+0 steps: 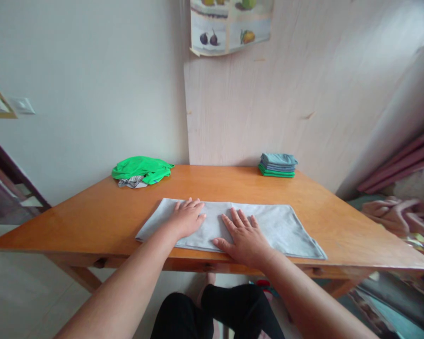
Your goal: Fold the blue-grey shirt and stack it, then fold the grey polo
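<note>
A light grey cloth [282, 226] lies folded into a long strip near the front edge of the wooden table [92, 216]. My left hand [186, 219] rests palm down on the cloth's left half, fingers stretched out together. My right hand [243, 238] presses flat on the cloth's middle, fingers spread. Neither hand holds anything.
A crumpled heap of green and grey cloths [141, 171] sits at the table's back left. A neat stack of folded blue and green cloths [277, 165] stands at the back right by the wall. Bedding and clutter [395, 216] lie to the right of the table.
</note>
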`<action>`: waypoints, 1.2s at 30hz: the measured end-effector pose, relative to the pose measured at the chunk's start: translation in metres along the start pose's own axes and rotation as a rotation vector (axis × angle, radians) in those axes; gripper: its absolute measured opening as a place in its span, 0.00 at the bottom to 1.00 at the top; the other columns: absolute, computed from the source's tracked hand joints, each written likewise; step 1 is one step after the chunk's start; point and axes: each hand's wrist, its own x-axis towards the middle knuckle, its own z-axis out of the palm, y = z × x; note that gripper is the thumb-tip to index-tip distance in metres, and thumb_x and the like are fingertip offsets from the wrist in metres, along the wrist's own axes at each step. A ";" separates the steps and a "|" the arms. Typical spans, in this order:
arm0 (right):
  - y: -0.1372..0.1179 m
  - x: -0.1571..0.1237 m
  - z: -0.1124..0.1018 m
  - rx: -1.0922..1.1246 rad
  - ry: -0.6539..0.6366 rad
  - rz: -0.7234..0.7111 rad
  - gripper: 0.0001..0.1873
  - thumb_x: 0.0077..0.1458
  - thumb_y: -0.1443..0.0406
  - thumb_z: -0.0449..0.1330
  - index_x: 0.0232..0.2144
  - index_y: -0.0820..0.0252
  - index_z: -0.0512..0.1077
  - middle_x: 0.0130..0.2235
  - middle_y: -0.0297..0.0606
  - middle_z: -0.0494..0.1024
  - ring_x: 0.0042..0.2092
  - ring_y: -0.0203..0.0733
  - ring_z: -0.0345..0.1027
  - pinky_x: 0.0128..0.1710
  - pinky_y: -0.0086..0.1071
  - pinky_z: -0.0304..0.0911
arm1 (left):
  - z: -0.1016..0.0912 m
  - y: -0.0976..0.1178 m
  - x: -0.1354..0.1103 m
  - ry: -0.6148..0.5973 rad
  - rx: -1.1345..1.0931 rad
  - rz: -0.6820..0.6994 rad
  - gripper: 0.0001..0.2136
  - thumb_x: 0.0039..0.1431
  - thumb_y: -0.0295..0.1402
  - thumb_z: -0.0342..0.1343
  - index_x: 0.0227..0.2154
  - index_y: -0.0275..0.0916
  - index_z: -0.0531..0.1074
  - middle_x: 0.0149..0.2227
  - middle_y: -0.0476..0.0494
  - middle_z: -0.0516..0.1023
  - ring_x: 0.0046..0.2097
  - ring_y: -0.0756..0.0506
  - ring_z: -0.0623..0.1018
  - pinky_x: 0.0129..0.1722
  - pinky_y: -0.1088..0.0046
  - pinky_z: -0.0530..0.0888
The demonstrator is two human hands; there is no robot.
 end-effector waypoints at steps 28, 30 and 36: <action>0.057 0.010 -0.006 0.032 0.100 0.258 0.39 0.67 0.45 0.44 0.69 0.64 0.55 0.72 0.52 0.53 0.73 0.57 0.39 0.69 0.54 0.35 | 0.016 0.083 0.017 -0.023 -0.057 0.234 0.42 0.60 0.65 0.43 0.70 0.44 0.54 0.73 0.40 0.51 0.73 0.38 0.52 0.70 0.53 0.48; 0.060 0.008 -0.008 0.029 0.085 0.277 0.40 0.67 0.44 0.44 0.70 0.65 0.55 0.72 0.53 0.52 0.73 0.57 0.38 0.69 0.54 0.34 | 0.016 0.082 0.017 -0.027 -0.053 0.230 0.43 0.59 0.66 0.43 0.70 0.43 0.54 0.73 0.40 0.50 0.73 0.38 0.51 0.70 0.53 0.48; 0.073 0.003 -0.010 0.050 0.095 0.304 0.44 0.66 0.41 0.41 0.70 0.65 0.53 0.72 0.52 0.50 0.73 0.56 0.36 0.69 0.54 0.32 | 0.018 0.082 0.018 -0.047 -0.046 0.209 0.46 0.58 0.67 0.42 0.71 0.42 0.51 0.74 0.41 0.48 0.73 0.36 0.50 0.70 0.51 0.47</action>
